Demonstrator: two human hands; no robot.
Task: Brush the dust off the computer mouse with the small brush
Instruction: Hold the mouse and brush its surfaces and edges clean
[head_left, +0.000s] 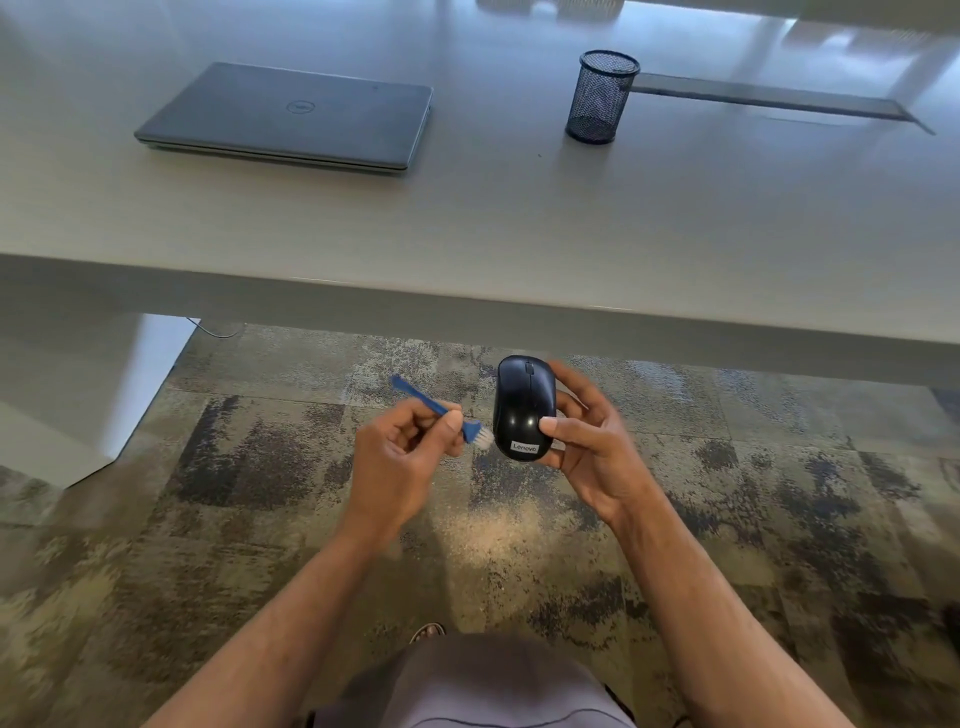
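1. Holding black Lenovo computer mouse (524, 410) in right hand (592, 447), thumb and fingers curled round its sides, in the air over carpet (260, 467), just in front of the desk (467, 218) edge.
2. Pinching small blue brush (441, 410) in left hand (400, 467); white bristles at mouse's left flank, contact unclear.
3. Judged status: brushing under way or about to start; top and buttons likely left.
4. Also on desk: closed Dell laptop (291, 117), mesh pen cup (600, 96).
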